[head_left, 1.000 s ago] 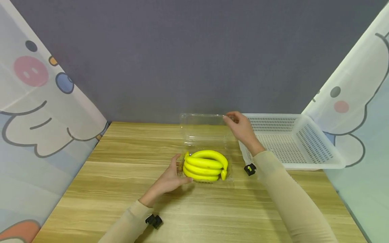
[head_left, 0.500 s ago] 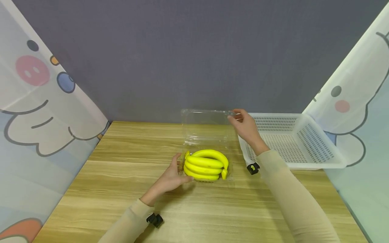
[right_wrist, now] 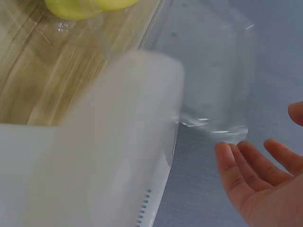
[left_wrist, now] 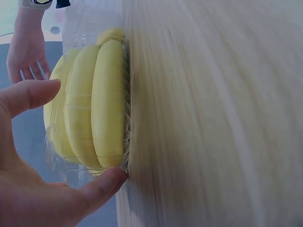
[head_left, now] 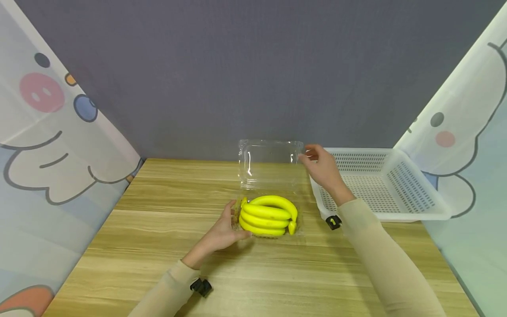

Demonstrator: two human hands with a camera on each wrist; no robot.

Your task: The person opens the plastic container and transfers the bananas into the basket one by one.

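gray wall [head_left: 198, 88] backs the wood-grain table [head_left: 158, 229]. your right hand [head_left: 324, 171] has released the clear plastic lid [head_left: 273, 154], fingers loosely spread, so it apparently stands open unheld; your left hand [head_left: 222, 230] grips the clear plastic tray [left_wrist: 127, 118] of yellow bananas [head_left: 263, 220] toward the table's back edge.

Two bare hands are showing: one left hand [head_left: 222, 232], one right hand [head_left: 325, 171]. One clear, rectangular, hinged plastic container [head_left: 271, 186] is sitting at the left fingers, its one lid [head_left: 271, 162] standing near the right fingertips. At least four smooth, curved yellow bananas [head_left: 266, 214] are lying just right of the left fingers. One white, slotted plastic basket [head_left: 409, 187] is resting right of the right fingers. Two beige sleeves [head_left: 170, 286] are extending behind the fingers.
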